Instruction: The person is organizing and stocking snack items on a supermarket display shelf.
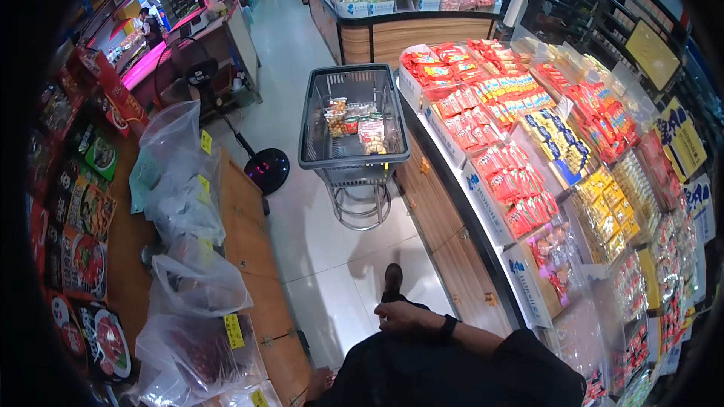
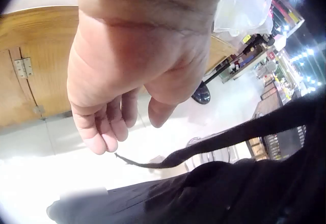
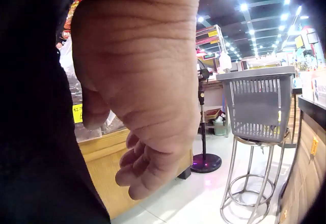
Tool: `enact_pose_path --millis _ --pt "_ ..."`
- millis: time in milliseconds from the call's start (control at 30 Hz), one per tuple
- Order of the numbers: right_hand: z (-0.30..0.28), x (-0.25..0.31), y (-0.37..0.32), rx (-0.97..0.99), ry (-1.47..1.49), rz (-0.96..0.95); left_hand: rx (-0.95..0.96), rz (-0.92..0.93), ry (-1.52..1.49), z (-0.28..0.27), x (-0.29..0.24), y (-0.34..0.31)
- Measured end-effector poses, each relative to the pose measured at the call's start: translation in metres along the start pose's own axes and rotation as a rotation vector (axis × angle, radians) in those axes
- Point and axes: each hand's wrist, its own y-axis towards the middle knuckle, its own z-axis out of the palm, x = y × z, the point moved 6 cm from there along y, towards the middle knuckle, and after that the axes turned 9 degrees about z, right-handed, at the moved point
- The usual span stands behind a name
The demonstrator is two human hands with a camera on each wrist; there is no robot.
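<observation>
My right hand hangs in front of my body with a dark band at the wrist. In the right wrist view its fingers curl loosely with nothing in them. Low beside the wooden cabinet is my left hand, only partly visible in the head view; its fingers droop relaxed and hold nothing. Ahead, apart from both hands, a grey shopping basket sits on a round metal stool. Several clear packets of snacks lie inside it.
Sloping bins of red-wrapped snacks line the right side. Plastic-draped goods stand on the wooden cabinet at left. A black round-based stand is on the aisle floor. A counter with a person is farther back.
</observation>
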Motion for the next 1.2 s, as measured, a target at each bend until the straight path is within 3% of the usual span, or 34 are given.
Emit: enact_pose_path --millis 33,100,167,200,233,300,400,533,600,667,733,800,867,933,1033,1200 --pt "-0.013 -0.003 0.018 0.01 -0.015 0.019 -0.013 -0.01 -0.023 0.003 -0.011 0.011" --pt "-0.043 -0.013 0.065 0.056 -0.202 -0.017 0.291 0.293 -0.365 0.02 -0.059 0.055" --pt "-0.066 -0.027 0.095 0.063 -0.236 -0.036 0.177 0.508 -0.21 0.02 -0.085 0.059" --pt "-0.085 -0.029 0.108 0.029 -0.19 -0.043 0.023 0.494 -0.112 0.019 -0.107 0.066" --pt "-0.117 -0.014 0.105 -0.03 -0.119 0.065 -0.127 0.463 -0.017 0.018 -0.129 0.072" --pt "-0.152 -0.014 0.123 -0.049 -0.206 0.041 -0.246 0.229 -0.293 0.043 -0.172 0.062" --pt "-0.219 0.02 0.12 -0.09 0.089 0.0 -0.289 0.337 -0.24 0.06 -0.226 0.076" --pt "-0.314 0.049 0.132 -0.365 0.257 -0.133 -0.234 0.358 -0.137 0.058 -0.271 0.108" --pt "-0.361 0.054 0.151 -0.455 -0.045 -0.345 -0.252 0.305 -0.171 0.068 -0.315 0.111" --pt "-0.388 0.051 0.158 -0.508 0.496 -0.148 -0.182 0.307 -0.181 0.061 -0.342 0.139" --pt "-0.412 0.065 0.168 -0.61 0.51 -0.075 -0.122 0.333 -0.149 0.048 -0.379 0.165" --pt "-0.427 0.064 0.191 -0.684 0.307 0.018 -0.074 0.364 -0.077 0.039 -0.415 0.18" --pt "-0.43 0.054 0.226 -0.608 0.169 0.059 -0.088 0.39 -0.031 0.036 -0.454 0.188" --pt "-0.43 0.068 0.252 -0.489 -0.279 0.258 -0.104 0.402 -0.003 0.033 -0.486 0.19" --pt "-0.414 0.019 0.302 -0.365 -0.42 0.303 -0.153 0.383 0.031 0.032 -0.519 0.19" --pt "-0.392 -0.035 0.345 -0.126 -0.495 0.318 -0.146 0.294 -0.052 0.01 -0.504 0.206"
